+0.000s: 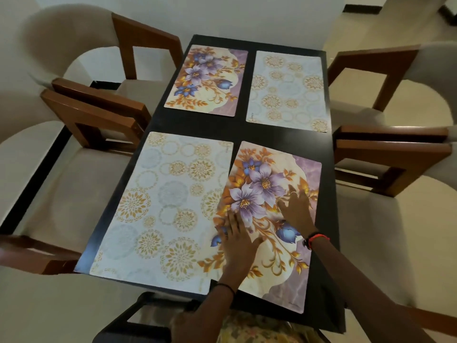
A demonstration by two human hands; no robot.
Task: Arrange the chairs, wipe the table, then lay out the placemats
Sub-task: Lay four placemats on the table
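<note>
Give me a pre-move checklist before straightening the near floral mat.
1. Hands placed: left hand and right hand lie flat on the near floral placemat: ok.
2. That mat square to the table: not ok, tilted.
3. Clear of the near circle-pattern placemat: not ok, it overlaps that mat's right edge.
4. Far floral placemat and far circle-pattern placemat flat and apart: ok.
5. Table wiped: cannot tell.
</note>
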